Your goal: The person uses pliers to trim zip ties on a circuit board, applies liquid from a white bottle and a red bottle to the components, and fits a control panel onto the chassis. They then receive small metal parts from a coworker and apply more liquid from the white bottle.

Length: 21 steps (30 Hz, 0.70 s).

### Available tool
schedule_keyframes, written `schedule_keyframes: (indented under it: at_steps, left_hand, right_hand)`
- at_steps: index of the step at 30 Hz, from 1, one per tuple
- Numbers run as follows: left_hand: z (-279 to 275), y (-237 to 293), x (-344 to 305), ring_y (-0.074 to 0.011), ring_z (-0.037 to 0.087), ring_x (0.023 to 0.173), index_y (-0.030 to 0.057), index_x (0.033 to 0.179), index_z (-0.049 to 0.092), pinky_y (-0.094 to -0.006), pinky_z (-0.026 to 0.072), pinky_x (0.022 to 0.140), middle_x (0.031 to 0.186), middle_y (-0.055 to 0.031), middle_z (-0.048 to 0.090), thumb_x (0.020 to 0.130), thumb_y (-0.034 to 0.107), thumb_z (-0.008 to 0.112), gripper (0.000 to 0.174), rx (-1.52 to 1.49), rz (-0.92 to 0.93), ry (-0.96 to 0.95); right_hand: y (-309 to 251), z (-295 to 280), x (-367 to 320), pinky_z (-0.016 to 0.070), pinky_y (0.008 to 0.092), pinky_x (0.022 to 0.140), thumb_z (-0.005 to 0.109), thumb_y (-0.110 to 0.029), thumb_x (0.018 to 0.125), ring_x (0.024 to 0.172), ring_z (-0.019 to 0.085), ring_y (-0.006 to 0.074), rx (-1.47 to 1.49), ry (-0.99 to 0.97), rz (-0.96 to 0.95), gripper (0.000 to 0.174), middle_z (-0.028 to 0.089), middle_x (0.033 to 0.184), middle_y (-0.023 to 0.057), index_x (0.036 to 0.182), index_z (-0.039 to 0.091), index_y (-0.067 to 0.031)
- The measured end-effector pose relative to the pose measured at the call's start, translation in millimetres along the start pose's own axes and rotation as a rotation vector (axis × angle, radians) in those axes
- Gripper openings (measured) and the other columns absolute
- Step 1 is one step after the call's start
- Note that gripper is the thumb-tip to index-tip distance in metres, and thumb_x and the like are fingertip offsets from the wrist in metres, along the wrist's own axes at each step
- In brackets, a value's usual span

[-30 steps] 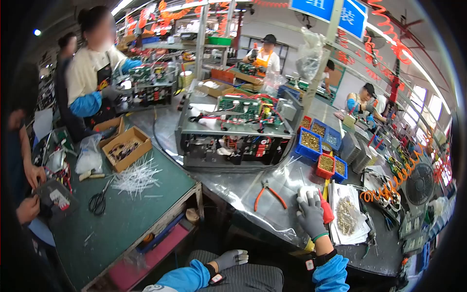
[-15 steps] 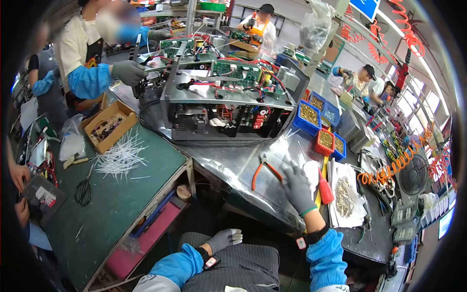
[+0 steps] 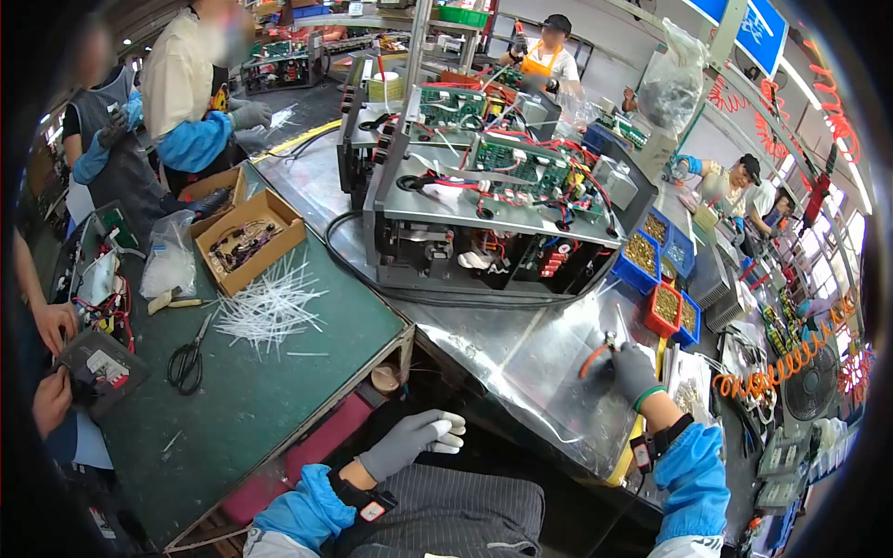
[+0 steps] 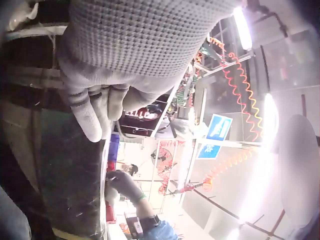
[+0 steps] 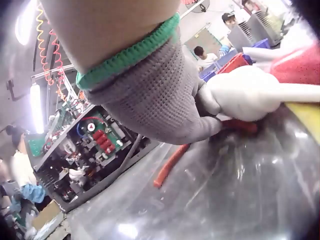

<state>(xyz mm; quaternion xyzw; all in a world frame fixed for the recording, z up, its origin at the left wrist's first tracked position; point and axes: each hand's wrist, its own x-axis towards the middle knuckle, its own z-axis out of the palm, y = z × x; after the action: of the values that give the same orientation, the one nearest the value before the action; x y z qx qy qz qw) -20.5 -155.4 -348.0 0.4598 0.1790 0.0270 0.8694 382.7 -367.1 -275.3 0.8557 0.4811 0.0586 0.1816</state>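
Pliers [image 3: 593, 361]: orange-handled, over the metal surface [image 3: 507, 358], between its front edge and the red bin [image 3: 661, 326]
Right grip [image 3: 637, 374]: fingers curled round the pliers
Left grip [image 3: 409, 445]: relaxed, fingers loosely bent, near the lap [image 3: 456, 510]

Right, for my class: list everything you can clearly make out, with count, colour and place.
Pliers: one, orange-handled, in right hand
Open machine units: at least two, dark with green boards, on metal table
Trays: at least five, blue and red, table's right side
Strips: many, white, on green desk
Scissors: one pair, black, left of strips
Cardboard boxes: two, brown, behind strips
Plastic bags: at least two, clear, beside boxes and hanging upper right
Fan: one, black, far right
Coiled hoses: several, orange and red, right
Other people: at least five, mixed colours, left and beyond
Left hand: one, grey-gloved, over lap
Right hand: one, grey-gloved, on pliers
Sleeves: two, blue, forearms
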Motion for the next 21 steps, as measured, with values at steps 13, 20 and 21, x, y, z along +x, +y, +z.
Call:
schedule_keyframes:
  at_steps: [13, 20, 21]
  left_hand:
    - [19, 84, -28, -0.0217, 0.065, 0.106, -0.0046, 0.134, 0.05, -0.0348, 0.0544, 0.095, 0.121, -0.0143, 0.061, 0.104, 0.018, 0.047, 0.038, 0.006, 0.16, 0.213]
    - [4, 140, 6, -0.0216, 0.064, 0.105, -0.0023, 0.134, 0.049, -0.0353, 0.0543, 0.095, 0.121, -0.0134, 0.06, 0.101, 0.016, 0.051, 0.038, -0.111, 0.423, 0.347]
    - [-7, 145, 14, -0.0215, 0.064, 0.105, -0.0014, 0.133, 0.049, -0.035, 0.0541, 0.094, 0.121, -0.0134, 0.06, 0.1, 0.015, 0.052, 0.037, -0.171, 0.505, 0.374]
  right_hand:
    - [65, -108, 129, 0.0497, 0.0317, 0.087, 0.061, -0.036, 0.097, 0.113, 0.058, 0.0211, 1.319, 0.412, 0.136, 0.071, 0.056, 0.135, 0.0128, 0.153, 0.031, -0.0045]
    - [45, -108, 169, 0.0486, 0.0344, 0.09, 0.061, -0.037, 0.096, 0.106, 0.063, 0.0233, 1.207, 0.51, 0.056, 0.055, 0.066, 0.119, 0.0157, 0.135, 0.051, 0.0005]
    - [39, -110, 170, 0.0484, 0.035, 0.09, 0.06, -0.036, 0.096, 0.104, 0.065, 0.0243, 1.172, 0.542, 0.12, 0.052, 0.069, 0.114, 0.0165, 0.131, 0.053, 0.0015]
